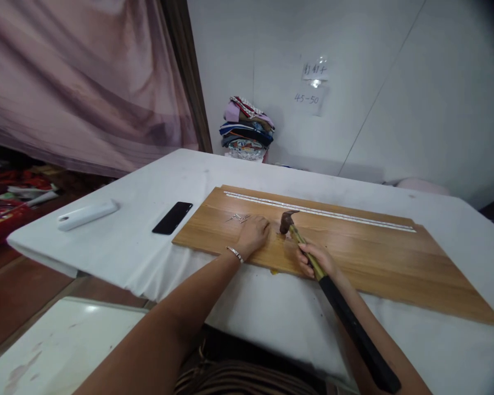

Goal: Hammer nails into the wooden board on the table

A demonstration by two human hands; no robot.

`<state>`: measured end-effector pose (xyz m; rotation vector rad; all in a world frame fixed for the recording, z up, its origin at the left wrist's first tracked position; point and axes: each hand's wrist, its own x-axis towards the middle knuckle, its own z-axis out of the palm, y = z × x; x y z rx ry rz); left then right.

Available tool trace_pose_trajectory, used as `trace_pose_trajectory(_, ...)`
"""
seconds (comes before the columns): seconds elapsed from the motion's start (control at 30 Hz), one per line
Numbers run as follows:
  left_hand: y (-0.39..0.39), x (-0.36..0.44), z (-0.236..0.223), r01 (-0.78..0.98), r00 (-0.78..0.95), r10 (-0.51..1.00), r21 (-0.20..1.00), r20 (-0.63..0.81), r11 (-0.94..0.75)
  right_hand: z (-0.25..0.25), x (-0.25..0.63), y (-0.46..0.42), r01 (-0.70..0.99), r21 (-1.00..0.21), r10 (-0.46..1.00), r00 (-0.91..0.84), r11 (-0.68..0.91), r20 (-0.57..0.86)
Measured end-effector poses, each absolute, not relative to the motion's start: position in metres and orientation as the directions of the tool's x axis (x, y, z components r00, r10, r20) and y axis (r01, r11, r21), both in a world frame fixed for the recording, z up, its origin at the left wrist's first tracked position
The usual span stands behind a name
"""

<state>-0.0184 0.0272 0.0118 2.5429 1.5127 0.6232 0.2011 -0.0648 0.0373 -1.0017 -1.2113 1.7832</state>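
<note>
My right hand (pixel 313 259) is wrapped round the shaft of a claw hammer (pixel 341 304), well up towards the head. The rusty head is over the wooden board (pixel 379 258), close to the board's near edge; whether it touches the wood I cannot tell. My left hand (pixel 254 233) rests on the board to the left of the hammer head, its fingers curled and pressed together. Anything between those fingers is too small or hidden. Just left of that hand lies a small pile of nails (pixel 239 218). A long white ruled strip (pixel 321 210) runs along the board's far side.
A black phone (pixel 173 218) and a white plastic handle-shaped object (pixel 88 214) lie left of the board on the white-covered table (pixel 138 184). Folded clothes (pixel 247 131) are stacked behind the table by the wall. A pale stool-like surface (pixel 66 345) stands at lower left.
</note>
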Motion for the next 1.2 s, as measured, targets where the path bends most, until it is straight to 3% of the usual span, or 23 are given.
trace_pose_trajectory(0.5,0.029,-0.021,0.012,0.794,0.350,0.888,0.409,0.298,-0.450,0.029,0.201,-0.064,-0.210,-0.927,0.896,-0.390,-0.310,-0.212)
trace_pose_trajectory(0.7,0.041,-0.043,0.025,0.852,0.141,0.943,0.448,0.302,-0.271,0.034,0.199,-0.064,-0.215,-0.925,0.897,-0.387,-0.313,-0.214)
trace_pose_trajectory(0.93,0.049,-0.060,0.024,0.970,-0.001,0.978,0.237,0.207,-0.049,0.028,0.200,-0.061,-0.195,-0.927,0.887,-0.404,-0.322,-0.223)
trace_pose_trajectory(1.2,0.050,-0.057,0.018,0.988,0.038,0.977,0.141,0.208,-0.068,0.033,0.202,-0.064,-0.211,-0.930,0.900,-0.386,-0.302,-0.204)
